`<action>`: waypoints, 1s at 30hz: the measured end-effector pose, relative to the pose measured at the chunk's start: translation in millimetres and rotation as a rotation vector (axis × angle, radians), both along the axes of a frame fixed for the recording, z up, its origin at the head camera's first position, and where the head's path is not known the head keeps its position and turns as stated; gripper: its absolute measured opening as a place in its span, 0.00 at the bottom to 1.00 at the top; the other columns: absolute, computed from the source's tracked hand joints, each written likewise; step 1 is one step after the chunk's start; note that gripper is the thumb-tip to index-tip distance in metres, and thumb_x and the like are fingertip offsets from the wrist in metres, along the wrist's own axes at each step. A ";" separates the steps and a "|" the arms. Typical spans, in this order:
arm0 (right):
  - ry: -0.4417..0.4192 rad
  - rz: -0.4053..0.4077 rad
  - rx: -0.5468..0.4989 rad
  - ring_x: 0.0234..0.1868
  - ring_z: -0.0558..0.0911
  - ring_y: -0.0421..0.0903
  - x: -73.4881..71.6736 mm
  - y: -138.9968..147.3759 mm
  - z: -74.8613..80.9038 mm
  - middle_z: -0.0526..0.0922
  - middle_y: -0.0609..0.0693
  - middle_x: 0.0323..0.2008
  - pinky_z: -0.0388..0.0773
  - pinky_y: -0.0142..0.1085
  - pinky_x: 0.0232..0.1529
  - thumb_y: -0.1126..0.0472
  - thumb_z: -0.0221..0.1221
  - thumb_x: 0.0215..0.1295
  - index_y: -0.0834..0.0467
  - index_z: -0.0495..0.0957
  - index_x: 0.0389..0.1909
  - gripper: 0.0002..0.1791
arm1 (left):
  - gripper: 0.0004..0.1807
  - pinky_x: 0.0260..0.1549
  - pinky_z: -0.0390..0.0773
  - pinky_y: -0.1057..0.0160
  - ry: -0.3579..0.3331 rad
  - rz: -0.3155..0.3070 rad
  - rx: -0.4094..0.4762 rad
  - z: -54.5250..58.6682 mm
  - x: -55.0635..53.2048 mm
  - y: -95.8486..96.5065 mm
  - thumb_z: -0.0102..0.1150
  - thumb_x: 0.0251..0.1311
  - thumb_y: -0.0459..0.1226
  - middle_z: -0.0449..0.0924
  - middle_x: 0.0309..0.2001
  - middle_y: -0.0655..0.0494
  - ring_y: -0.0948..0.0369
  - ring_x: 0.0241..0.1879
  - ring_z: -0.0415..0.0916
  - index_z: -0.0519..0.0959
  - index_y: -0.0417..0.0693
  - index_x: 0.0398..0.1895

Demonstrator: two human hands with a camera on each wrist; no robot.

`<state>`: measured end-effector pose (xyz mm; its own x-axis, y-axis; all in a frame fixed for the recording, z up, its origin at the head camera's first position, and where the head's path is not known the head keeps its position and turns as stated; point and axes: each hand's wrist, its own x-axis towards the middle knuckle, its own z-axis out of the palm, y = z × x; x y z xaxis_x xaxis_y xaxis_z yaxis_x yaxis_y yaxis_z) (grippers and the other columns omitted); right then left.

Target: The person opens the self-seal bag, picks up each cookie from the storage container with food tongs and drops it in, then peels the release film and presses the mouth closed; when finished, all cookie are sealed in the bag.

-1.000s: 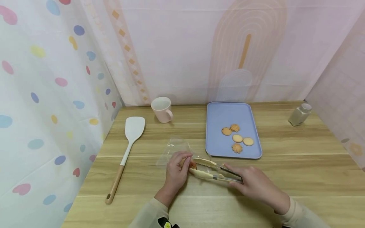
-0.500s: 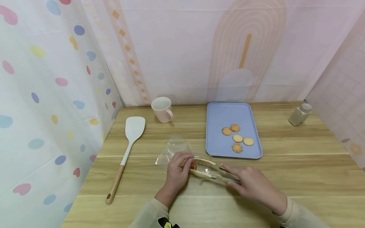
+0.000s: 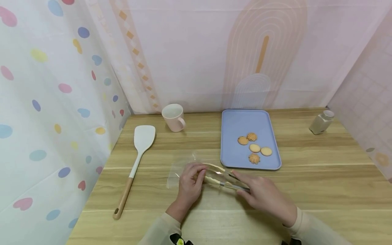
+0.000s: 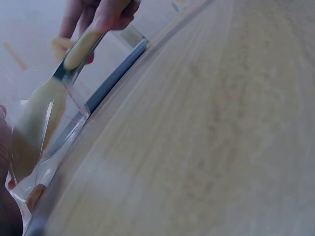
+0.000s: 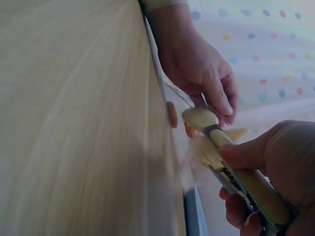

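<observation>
A clear plastic bag (image 3: 176, 172) lies on the wooden table. My left hand (image 3: 190, 182) pinches its mouth between thumb and fingers. My right hand (image 3: 266, 195) grips metal tongs with cream scalloped tips (image 3: 212, 180), their arms spread apart. The tips reach into the bag, their ends hidden behind my left hand. In the right wrist view a brown cookie (image 5: 172, 114) shows inside the bag low by the table, and another orange-brown cookie (image 5: 189, 130) sits at the tong tip. The left wrist view shows a brown cookie (image 4: 35, 196) through the plastic.
A blue tray (image 3: 245, 122) behind the tongs bears several cookies (image 3: 255, 148). A pink mug (image 3: 174, 119) stands at the back. A white spatula (image 3: 137, 156) with a wooden handle lies at left, and a small jar (image 3: 321, 122) stands at back right.
My right hand has moved left, pushing the tongs deeper into the bag. The reddish-brown cookie seen at their tips has gone out of head view behind my left hand. The bag's far end has shifted.
</observation>
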<state>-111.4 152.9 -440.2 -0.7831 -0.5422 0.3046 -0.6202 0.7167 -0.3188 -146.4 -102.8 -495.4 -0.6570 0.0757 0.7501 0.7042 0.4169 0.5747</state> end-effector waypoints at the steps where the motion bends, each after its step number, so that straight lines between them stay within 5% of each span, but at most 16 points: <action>1: -0.001 0.000 0.001 0.34 0.83 0.41 -1.5 -4.0 -0.7 0.85 0.53 0.44 0.80 0.40 0.32 0.54 0.70 0.54 0.55 0.71 0.65 0.36 | 0.08 0.47 0.74 0.64 0.001 -0.001 0.004 0.2 0.2 -0.2 0.60 0.58 0.24 0.82 0.39 0.51 0.53 0.43 0.77 0.83 0.40 0.38; 9: -0.031 0.013 -0.033 0.39 0.83 0.42 -9.8 -29.9 -4.6 0.84 0.52 0.48 0.80 0.40 0.33 0.55 0.69 0.56 0.54 0.70 0.66 0.35 | 0.10 0.45 0.75 0.61 0.040 -0.048 0.012 4.1 0.8 0.3 0.59 0.54 0.18 0.82 0.36 0.46 0.51 0.40 0.77 0.81 0.36 0.35; 15: -0.074 0.011 -0.053 0.45 0.83 0.46 -9.3 -31.7 -0.9 0.82 0.53 0.51 0.81 0.43 0.40 0.55 0.69 0.56 0.56 0.70 0.65 0.35 | 0.11 0.38 0.76 0.65 0.077 -0.045 0.018 25.8 8.6 3.1 0.58 0.48 0.13 0.80 0.33 0.42 0.49 0.36 0.76 0.79 0.32 0.32; 22: -0.116 0.001 -0.056 0.46 0.83 0.48 -0.1 -12.8 7.7 0.82 0.54 0.51 0.81 0.44 0.44 0.56 0.69 0.55 0.58 0.72 0.63 0.34 | 0.08 0.42 0.75 0.66 0.053 -0.043 0.002 1.9 -1.2 -1.1 0.59 0.56 0.21 0.82 0.37 0.49 0.53 0.40 0.77 0.82 0.39 0.36; 30: -0.177 -0.006 -0.080 0.32 0.77 0.33 9.8 11.9 14.8 0.82 0.49 0.52 0.78 0.35 0.35 0.57 0.69 0.55 0.56 0.75 0.61 0.31 | 0.09 0.45 0.76 0.60 0.111 -0.051 -0.025 5.0 -1.5 1.4 0.62 0.54 0.22 0.81 0.38 0.50 0.52 0.41 0.77 0.83 0.39 0.35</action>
<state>-101.6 164.8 -425.4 -0.8315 -0.5167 0.2038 -0.5451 0.6886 -0.4782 -147.9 -101.4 -490.3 -0.5652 0.1266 0.8152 0.7833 0.3922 0.4822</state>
